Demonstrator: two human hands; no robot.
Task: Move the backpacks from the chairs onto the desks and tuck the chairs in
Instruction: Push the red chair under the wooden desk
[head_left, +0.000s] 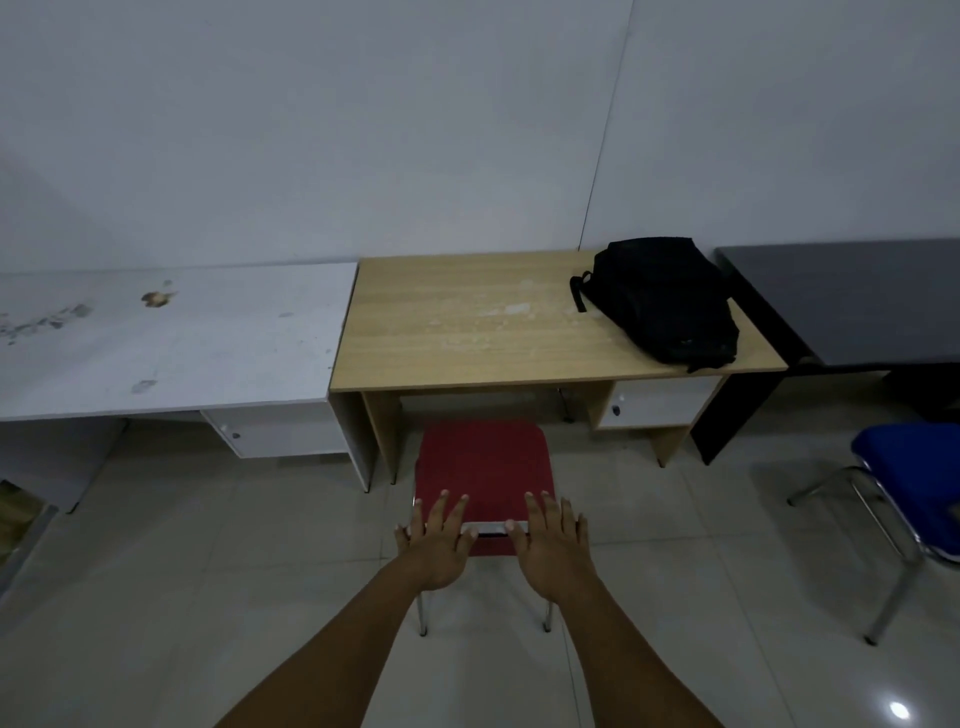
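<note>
A black backpack (662, 301) lies on the right end of the wooden desk (467, 332). A red-cushioned chair (483, 467) with metal legs stands in front of that desk, its seat's far edge just at the desk's front. My left hand (439, 540) and my right hand (553, 543) rest flat on the top of the chair's backrest, fingers spread and pointing toward the desk. Neither hand is curled around the backrest. The red seat is bare.
A stained white desk (166, 338) adjoins the wooden one on the left, a dark grey desk (852, 296) on the right. A blue-cushioned chair (914, 467) with chrome legs stands out from the grey desk. The floor is pale tile.
</note>
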